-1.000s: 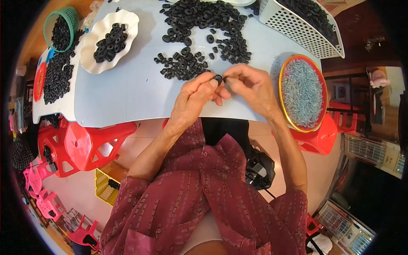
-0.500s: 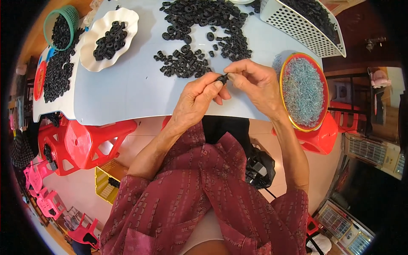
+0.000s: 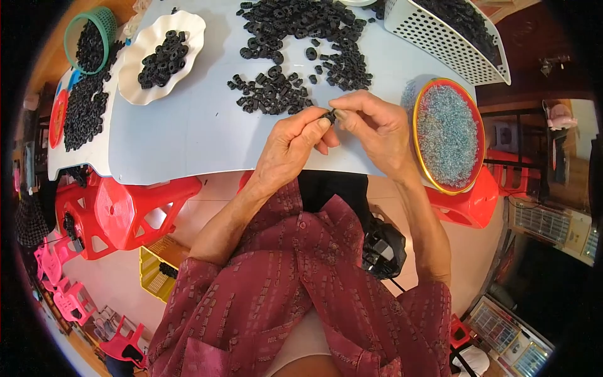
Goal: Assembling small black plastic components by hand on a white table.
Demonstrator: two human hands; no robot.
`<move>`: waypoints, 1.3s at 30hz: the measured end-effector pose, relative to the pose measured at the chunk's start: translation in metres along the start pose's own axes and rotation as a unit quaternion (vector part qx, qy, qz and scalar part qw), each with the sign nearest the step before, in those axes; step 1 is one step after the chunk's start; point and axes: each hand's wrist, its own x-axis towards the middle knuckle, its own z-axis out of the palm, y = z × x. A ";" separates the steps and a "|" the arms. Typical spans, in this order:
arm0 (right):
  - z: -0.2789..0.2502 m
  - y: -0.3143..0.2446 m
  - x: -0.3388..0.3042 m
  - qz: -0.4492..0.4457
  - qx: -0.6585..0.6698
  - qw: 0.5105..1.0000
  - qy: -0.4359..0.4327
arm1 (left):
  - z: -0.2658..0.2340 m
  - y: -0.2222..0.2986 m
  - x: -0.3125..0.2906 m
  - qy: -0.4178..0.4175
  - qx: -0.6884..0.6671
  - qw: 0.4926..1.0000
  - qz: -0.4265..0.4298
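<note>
My left hand (image 3: 290,146) pinches a small black plastic part (image 3: 328,116) between thumb and fingers, just over the table's near edge. From the other side my right hand (image 3: 375,131) closes thumb and forefinger at the same part; whether a second tiny piece sits in that pinch is hidden by the fingertips. A loose pile of small black parts (image 3: 270,94) lies right beyond my left hand. Beside my right wrist is a red round tray with a yellow rim (image 3: 482,147), full of small clear bluish pieces (image 3: 447,135).
Larger heaps of black parts (image 3: 301,22) spread over the far table (image 3: 188,138). A white scalloped dish (image 3: 129,88) and a green basket (image 3: 68,47) hold more at left; a white perforated basket (image 3: 440,53) stands far right. Red stools (image 3: 119,213) and a yellow crate (image 3: 151,276) are below.
Both hands stay at the same spot with the black part between them. My right hand and forearm have shifted very slightly to the left.
</note>
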 end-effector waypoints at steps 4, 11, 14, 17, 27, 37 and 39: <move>0.009 0.014 -0.005 -0.085 -0.070 0.991 0.078 | 0.006 0.004 0.002 0.014 0.036 0.999 -0.011; 0.022 0.029 -0.015 -0.120 -0.029 0.980 0.156 | 0.007 0.002 0.006 0.035 0.043 0.998 -0.020; 0.023 0.034 -0.016 -0.134 -0.021 0.978 0.161 | -0.001 0.001 0.008 -0.034 -0.178 0.973 -0.143; 0.022 0.035 -0.017 -0.116 0.000 0.982 0.149 | 0.003 0.002 0.006 -0.023 -0.148 0.981 -0.125; 0.022 0.036 -0.015 -0.131 -0.033 0.978 0.161 | 0.005 -0.002 0.008 0.001 -0.107 0.987 -0.117; 0.023 0.033 -0.013 -0.132 -0.063 0.983 0.114 | -0.005 0.002 0.009 -0.030 -0.187 0.976 -0.103; 0.025 0.032 -0.013 -0.135 -0.062 0.982 0.119 | -0.005 0.002 0.008 -0.004 -0.218 0.971 -0.101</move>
